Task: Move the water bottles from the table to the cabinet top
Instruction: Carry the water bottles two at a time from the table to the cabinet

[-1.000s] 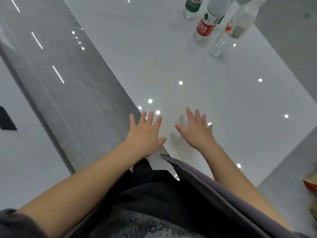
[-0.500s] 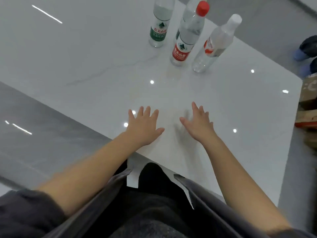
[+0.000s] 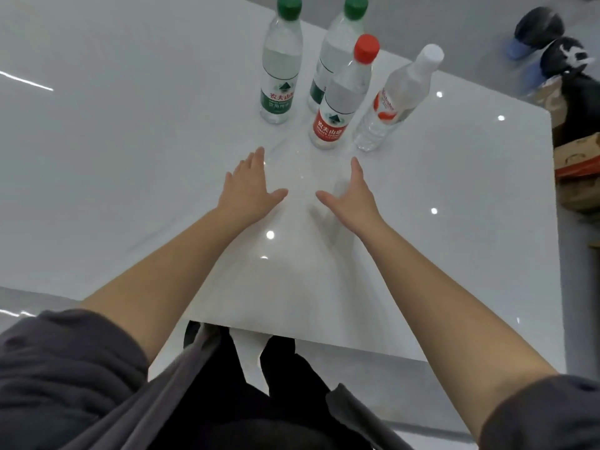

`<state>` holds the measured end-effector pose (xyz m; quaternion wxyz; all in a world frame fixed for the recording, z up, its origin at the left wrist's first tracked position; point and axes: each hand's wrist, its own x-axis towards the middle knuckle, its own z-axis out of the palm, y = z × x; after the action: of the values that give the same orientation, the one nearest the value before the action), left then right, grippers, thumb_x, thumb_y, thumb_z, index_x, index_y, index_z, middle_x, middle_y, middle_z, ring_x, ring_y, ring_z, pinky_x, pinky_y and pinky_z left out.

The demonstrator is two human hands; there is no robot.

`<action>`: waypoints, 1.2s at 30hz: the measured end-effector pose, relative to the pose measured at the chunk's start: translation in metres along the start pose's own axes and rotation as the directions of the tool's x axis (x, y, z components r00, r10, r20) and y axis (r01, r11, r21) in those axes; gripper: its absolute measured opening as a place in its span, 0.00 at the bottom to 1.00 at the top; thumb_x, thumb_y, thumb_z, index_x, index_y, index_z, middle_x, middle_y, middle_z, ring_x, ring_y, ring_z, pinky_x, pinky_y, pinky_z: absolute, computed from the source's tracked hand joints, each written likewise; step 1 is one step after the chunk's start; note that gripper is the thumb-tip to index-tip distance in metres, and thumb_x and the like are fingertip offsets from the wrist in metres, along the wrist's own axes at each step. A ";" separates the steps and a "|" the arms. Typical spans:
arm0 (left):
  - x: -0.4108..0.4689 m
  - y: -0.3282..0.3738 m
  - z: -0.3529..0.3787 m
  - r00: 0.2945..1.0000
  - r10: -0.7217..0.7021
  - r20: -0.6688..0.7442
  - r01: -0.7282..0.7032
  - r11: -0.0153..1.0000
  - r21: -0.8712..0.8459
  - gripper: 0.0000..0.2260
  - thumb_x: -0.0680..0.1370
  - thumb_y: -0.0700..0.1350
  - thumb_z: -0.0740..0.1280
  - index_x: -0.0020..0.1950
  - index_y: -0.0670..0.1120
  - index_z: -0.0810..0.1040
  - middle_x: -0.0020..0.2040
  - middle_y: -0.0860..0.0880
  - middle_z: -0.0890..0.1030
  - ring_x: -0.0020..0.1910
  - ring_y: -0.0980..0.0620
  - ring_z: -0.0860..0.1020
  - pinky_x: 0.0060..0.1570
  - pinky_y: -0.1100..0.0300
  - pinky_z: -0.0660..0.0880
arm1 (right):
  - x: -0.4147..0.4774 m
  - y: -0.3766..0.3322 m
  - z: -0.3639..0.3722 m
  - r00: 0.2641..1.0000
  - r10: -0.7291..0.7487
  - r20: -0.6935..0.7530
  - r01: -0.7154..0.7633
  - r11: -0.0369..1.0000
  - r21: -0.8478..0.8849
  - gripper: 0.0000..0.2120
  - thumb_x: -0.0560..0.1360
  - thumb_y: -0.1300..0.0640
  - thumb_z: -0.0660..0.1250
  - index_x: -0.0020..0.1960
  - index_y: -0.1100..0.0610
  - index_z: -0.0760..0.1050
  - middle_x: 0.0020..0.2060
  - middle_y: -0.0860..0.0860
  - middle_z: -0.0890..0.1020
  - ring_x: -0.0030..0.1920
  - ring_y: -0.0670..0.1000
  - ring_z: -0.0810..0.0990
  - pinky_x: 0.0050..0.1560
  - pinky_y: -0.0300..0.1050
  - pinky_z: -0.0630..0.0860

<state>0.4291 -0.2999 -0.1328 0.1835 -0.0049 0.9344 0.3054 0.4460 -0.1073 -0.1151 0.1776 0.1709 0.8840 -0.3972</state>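
Several clear water bottles stand upright at the far side of the glossy white table [image 3: 130, 190]. A green-capped, green-labelled bottle [image 3: 280, 63] is on the left, a second green-capped bottle [image 3: 334, 50] stands behind a red-capped, red-labelled bottle [image 3: 341, 99], and a white-capped bottle [image 3: 394, 102] is on the right. My left hand [image 3: 250, 186] and my right hand [image 3: 350, 196] hover flat over the table just short of the bottles, fingers extended, thumbs pointing toward each other, holding nothing. The cabinet is not in view.
Right of the table a cardboard box [image 3: 574, 157] sits on the grey floor, with dark shoes [image 3: 539, 27] beyond it. My dark clothing fills the bottom of the view at the table's near edge.
The view has swung toward the bottles and they appear much closer. Both hands have moved forward across the table toward them, still flat and empty.
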 end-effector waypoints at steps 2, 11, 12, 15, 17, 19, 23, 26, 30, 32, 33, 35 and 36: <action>0.027 -0.006 -0.012 1.000 -0.008 -0.006 0.007 0.993 -0.122 0.43 0.75 0.53 0.71 0.79 0.42 0.47 0.79 0.44 0.55 0.77 0.45 0.56 0.74 0.50 0.55 | 0.018 -0.011 0.004 0.998 0.035 -0.057 -0.031 0.997 0.069 0.49 0.73 0.49 0.73 0.80 0.53 0.43 0.79 0.50 0.55 0.78 0.52 0.57 0.74 0.48 0.59; 0.144 -0.019 -0.041 0.990 0.141 0.007 -0.127 0.907 -0.401 0.50 0.67 0.51 0.78 0.79 0.50 0.48 0.77 0.50 0.61 0.74 0.51 0.63 0.72 0.53 0.63 | 0.101 -0.043 0.022 0.932 0.193 -0.307 -0.033 0.889 0.457 0.49 0.67 0.54 0.79 0.78 0.51 0.52 0.74 0.49 0.67 0.70 0.49 0.69 0.69 0.48 0.68; 0.154 -0.019 -0.041 0.985 0.172 0.004 -0.153 0.888 -0.434 0.49 0.66 0.50 0.79 0.78 0.50 0.51 0.74 0.52 0.65 0.71 0.52 0.67 0.69 0.54 0.66 | 0.107 -0.045 0.024 0.921 0.192 -0.339 -0.008 0.880 0.475 0.47 0.66 0.56 0.79 0.77 0.53 0.55 0.70 0.48 0.71 0.66 0.47 0.72 0.66 0.45 0.70; 0.172 -0.013 -0.042 0.982 0.190 -0.001 -0.166 0.857 -0.488 0.41 0.67 0.45 0.78 0.74 0.49 0.59 0.62 0.57 0.73 0.59 0.56 0.74 0.57 0.63 0.71 | 0.124 -0.046 0.029 0.884 0.193 -0.425 0.042 0.874 0.485 0.41 0.63 0.56 0.80 0.70 0.55 0.63 0.62 0.47 0.77 0.59 0.45 0.78 0.61 0.43 0.75; 0.180 -0.011 -0.043 0.985 0.170 0.004 -0.148 0.866 -0.477 0.35 0.68 0.46 0.77 0.71 0.50 0.64 0.57 0.57 0.76 0.53 0.56 0.75 0.52 0.62 0.72 | 0.132 -0.045 0.031 0.880 0.186 -0.438 0.040 0.888 0.458 0.38 0.60 0.51 0.79 0.66 0.55 0.69 0.58 0.47 0.81 0.57 0.46 0.80 0.61 0.50 0.77; 0.183 -0.014 -0.042 0.987 0.163 0.016 -0.138 0.879 -0.457 0.32 0.68 0.48 0.77 0.68 0.50 0.68 0.56 0.56 0.78 0.52 0.56 0.76 0.51 0.62 0.73 | 0.134 -0.042 0.033 0.881 0.182 -0.437 0.035 0.896 0.442 0.35 0.59 0.49 0.79 0.63 0.54 0.72 0.55 0.46 0.82 0.55 0.46 0.81 0.60 0.53 0.78; 0.168 -0.020 -0.041 0.979 0.195 0.052 -0.155 0.891 -0.428 0.30 0.68 0.49 0.78 0.67 0.49 0.70 0.54 0.57 0.78 0.51 0.56 0.77 0.47 0.67 0.72 | 0.110 -0.031 0.043 0.889 0.194 -0.414 0.007 0.900 0.437 0.29 0.61 0.48 0.79 0.58 0.57 0.76 0.51 0.49 0.84 0.52 0.49 0.83 0.56 0.56 0.79; 0.145 -0.026 -0.039 0.969 0.225 0.098 -0.168 0.899 -0.404 0.30 0.68 0.48 0.78 0.66 0.49 0.70 0.52 0.57 0.77 0.49 0.57 0.76 0.42 0.73 0.68 | 0.071 -0.023 0.059 0.883 0.228 -0.411 -0.013 0.885 0.465 0.22 0.64 0.49 0.78 0.54 0.57 0.78 0.47 0.49 0.85 0.49 0.49 0.84 0.54 0.54 0.80; 0.118 -0.040 -0.037 0.954 0.249 0.168 -0.162 0.898 -0.408 0.32 0.68 0.47 0.78 0.68 0.51 0.68 0.53 0.58 0.77 0.50 0.57 0.76 0.46 0.70 0.70 | 0.037 -0.020 0.077 0.875 0.258 -0.411 -0.011 0.857 0.514 0.18 0.66 0.56 0.78 0.52 0.59 0.78 0.46 0.51 0.85 0.47 0.49 0.84 0.52 0.48 0.81; 0.114 -0.041 -0.038 0.945 0.257 0.203 -0.161 0.904 -0.397 0.31 0.68 0.46 0.78 0.68 0.51 0.68 0.54 0.58 0.77 0.52 0.56 0.76 0.50 0.65 0.71 | 0.036 -0.021 0.080 0.865 0.281 -0.415 -0.028 0.854 0.520 0.21 0.64 0.54 0.78 0.54 0.59 0.77 0.47 0.50 0.85 0.48 0.49 0.84 0.53 0.50 0.81; 0.114 -0.040 -0.039 0.942 0.255 0.216 -0.158 0.910 -0.384 0.30 0.68 0.46 0.78 0.67 0.50 0.70 0.53 0.57 0.77 0.52 0.55 0.76 0.51 0.63 0.71 | 0.036 -0.023 0.081 0.862 0.289 -0.416 -0.030 0.849 0.527 0.22 0.64 0.52 0.78 0.55 0.58 0.77 0.47 0.50 0.85 0.49 0.48 0.84 0.53 0.50 0.81; 0.112 -0.037 -0.042 0.940 0.252 0.228 -0.156 0.917 -0.367 0.28 0.69 0.45 0.78 0.65 0.49 0.71 0.51 0.57 0.77 0.50 0.54 0.76 0.48 0.66 0.71 | 0.033 -0.027 0.082 0.846 0.309 -0.434 -0.023 0.835 0.550 0.22 0.64 0.52 0.78 0.55 0.57 0.77 0.48 0.48 0.85 0.49 0.47 0.83 0.52 0.47 0.80; 0.109 -0.037 -0.044 0.939 0.257 0.231 -0.160 0.916 -0.369 0.27 0.68 0.45 0.78 0.64 0.49 0.71 0.51 0.57 0.77 0.49 0.55 0.76 0.46 0.68 0.70 | 0.028 -0.029 0.082 0.837 0.316 -0.447 -0.011 0.826 0.564 0.22 0.65 0.54 0.78 0.56 0.56 0.77 0.48 0.48 0.85 0.48 0.46 0.83 0.51 0.44 0.80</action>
<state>0.3169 -0.3435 -0.1590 0.2734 0.1058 0.8268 0.4800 0.4233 -0.1839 -0.1597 -0.0897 0.3933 0.7312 -0.5501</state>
